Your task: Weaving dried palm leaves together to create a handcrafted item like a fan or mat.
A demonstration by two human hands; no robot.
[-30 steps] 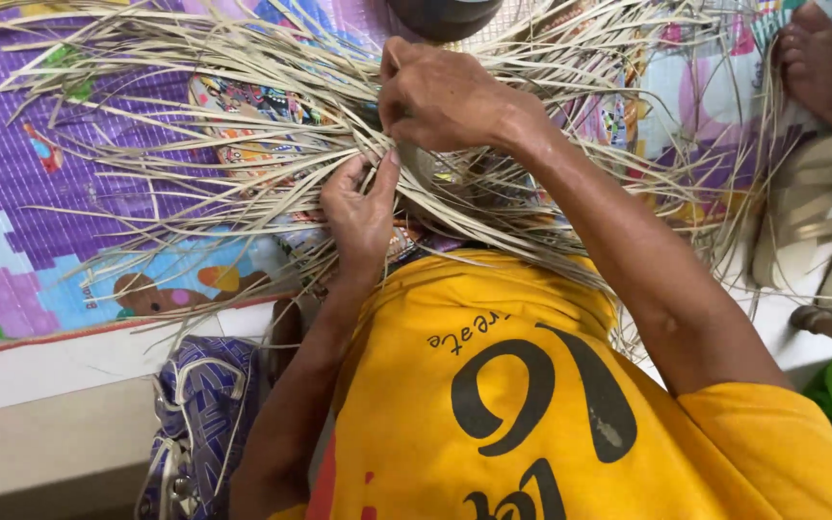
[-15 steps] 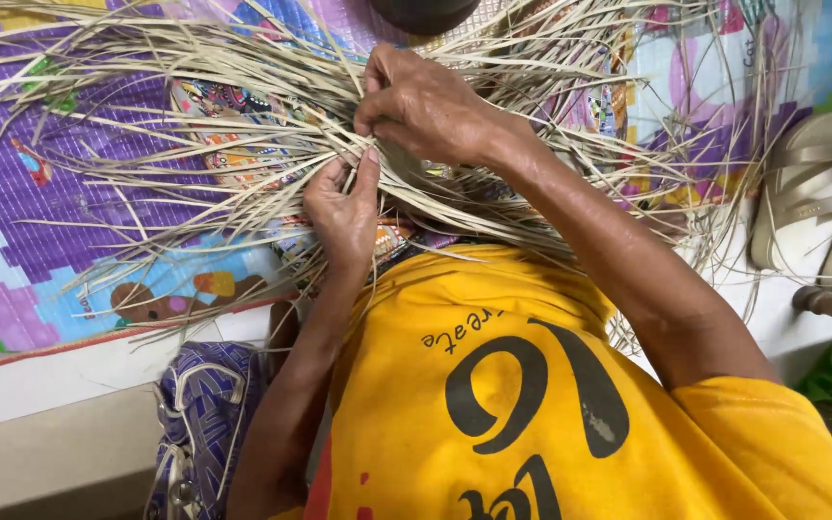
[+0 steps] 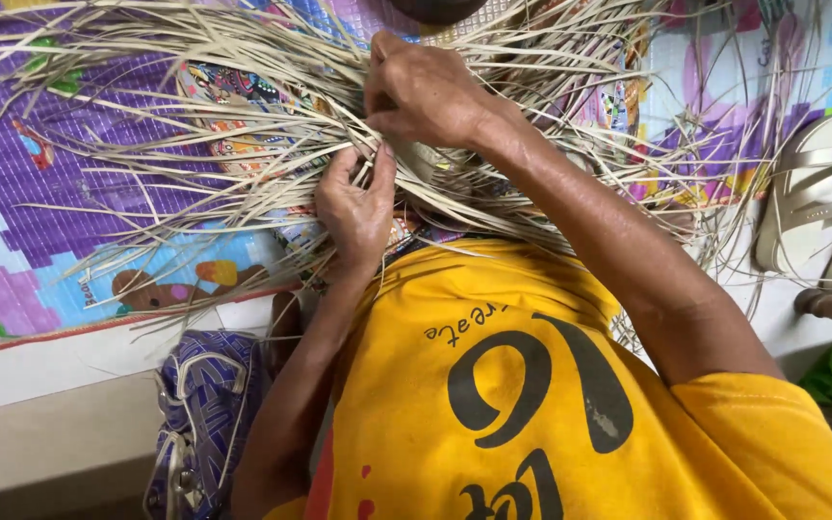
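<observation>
Colourful plastic floor matting (image 3: 21,193), purple and blue with cartoon pictures, fills the upper left of the frame and runs under everything. At centre top, both hands work close together, almost touching, inside a tangle of pale dried palm-leaf strips (image 3: 195,125). The left hand (image 3: 356,207) comes up from below with thumb and fingers pinched on a few strips, seemingly to keep them taut and in order. The right hand (image 3: 421,91) sits just above it, knuckles up, fingers curled down and closed on other strips, pressing them against the woven part so it does not spring loose. Whether a small plaited piece lies beneath the hands cannot be told; the strips hide it.

Loose strip ends fan outward to the left, upper left and right, lying flat on the matting, probably spread so each can be picked out singly. The person's yellow shirt (image 3: 493,404) with dark print fills the lower centre. A purple patterned bag (image 3: 199,404) sits at lower left beside a pale ledge. Pale sandals (image 3: 806,197) lie at the right edge.
</observation>
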